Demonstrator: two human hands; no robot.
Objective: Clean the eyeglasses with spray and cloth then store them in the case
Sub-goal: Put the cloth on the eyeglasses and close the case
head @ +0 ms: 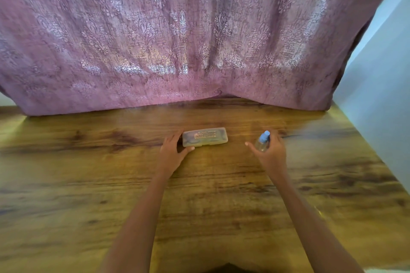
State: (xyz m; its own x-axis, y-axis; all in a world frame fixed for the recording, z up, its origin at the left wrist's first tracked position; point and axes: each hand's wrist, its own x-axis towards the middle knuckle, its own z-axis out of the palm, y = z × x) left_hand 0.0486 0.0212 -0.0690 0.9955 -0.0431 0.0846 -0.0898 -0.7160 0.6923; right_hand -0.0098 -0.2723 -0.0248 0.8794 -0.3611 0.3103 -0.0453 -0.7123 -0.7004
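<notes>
A translucent glasses case (pixel 205 137) lies closed on the wooden table (pixel 88 184), with dark glasses faintly visible inside it. My left hand (pixel 172 153) grips its left end, fingers behind and thumb in front. To the right stands a small clear spray bottle with a blue cap (pixel 263 141). My right hand (pixel 271 155) curls around the bottle from its right side, with the thumb pointing left. No cloth is in view.
A purple patterned curtain (pixel 199 40) hangs down to the table's far edge. A pale wall (pixel 381 95) borders the table on the right. The picture is slightly blurred.
</notes>
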